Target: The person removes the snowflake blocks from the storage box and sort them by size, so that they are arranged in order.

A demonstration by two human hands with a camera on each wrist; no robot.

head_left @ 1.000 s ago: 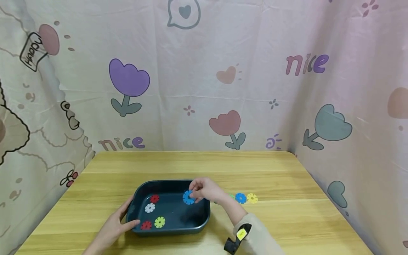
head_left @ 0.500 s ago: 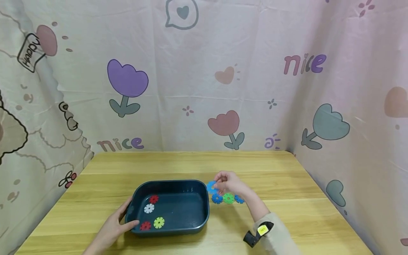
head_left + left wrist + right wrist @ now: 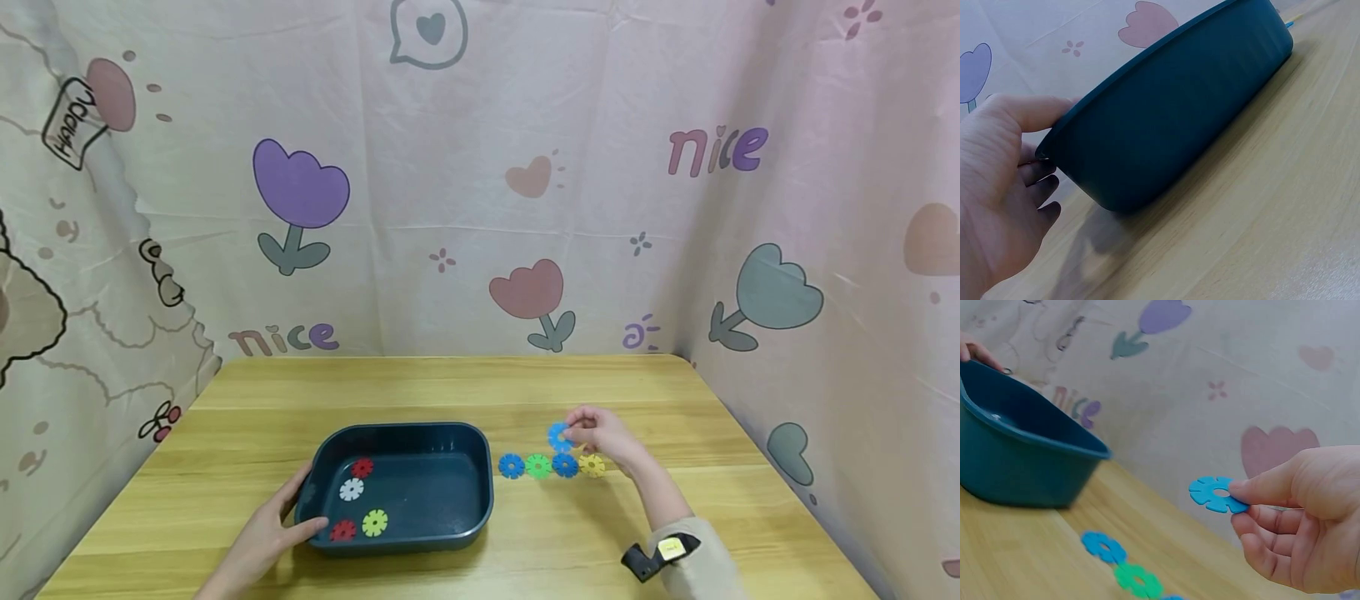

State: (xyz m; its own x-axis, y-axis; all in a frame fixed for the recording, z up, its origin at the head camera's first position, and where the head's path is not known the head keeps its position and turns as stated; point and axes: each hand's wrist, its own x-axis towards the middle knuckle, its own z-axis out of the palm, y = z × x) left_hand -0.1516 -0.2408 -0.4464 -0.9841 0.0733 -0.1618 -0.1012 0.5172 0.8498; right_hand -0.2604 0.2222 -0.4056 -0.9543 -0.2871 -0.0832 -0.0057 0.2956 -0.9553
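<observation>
My right hand pinches a light blue notched plastic disc between thumb and fingers, above the table. Below it lies a row of flower-like discs: a blue disc, a green disc, a darker blue disc and a yellow disc. With thumb over the rim and fingers outside, my left hand grips the left end of a dark teal basin. Inside the basin are two red discs, a far one and a near one, a white disc and a yellow-green disc.
The basin stands on a wood-grain table, left of the disc row. A printed cloth hangs behind and at both sides. A black wrist strap is on the right sleeve.
My right hand has carried the light blue disc out of the basin and rightward, to above the right part of the row. The left hand stays at the basin.
</observation>
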